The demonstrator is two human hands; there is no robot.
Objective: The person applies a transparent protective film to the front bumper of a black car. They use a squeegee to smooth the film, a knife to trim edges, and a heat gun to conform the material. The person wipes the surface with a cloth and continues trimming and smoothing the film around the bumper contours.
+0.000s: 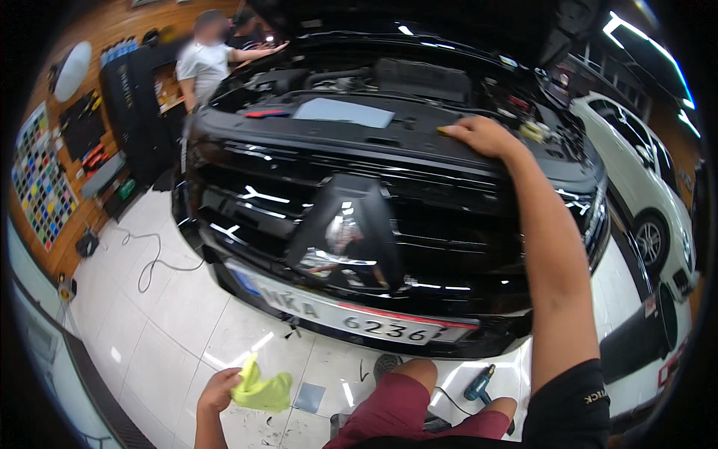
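1. Left hand (218,389); closed on one edge of a lime cloth (262,389); the cloth hangs over the near left floor (179,329), apart from the black car (449,217), perhaps gripped this way to stay clean and ready.
2. Right hand (482,137); arm stretched far, fingers narrowed on a small yellow piece (443,130) at the right of the black panel (415,116) behind the grille; the low grip seems meant to keep the piece near the surface.
3. Pale sheet (340,113); flat on the panel, left of the right hand; the panel probably serves as a handy shelf; a red item (265,114) lies just left of it.
4. Power tool (479,383); on the near floor beside the knee, presumably parked within reach; cord partly hidden by the legs.
5. Hard to make out: most of the yellow piece, covered by fingers; whether it touches the panel, cannot tell; the grille badge (348,232), blurred by glare; the raised hood (336,13), cut off above; a co-worker (206,63) at far left, partly behind the car.
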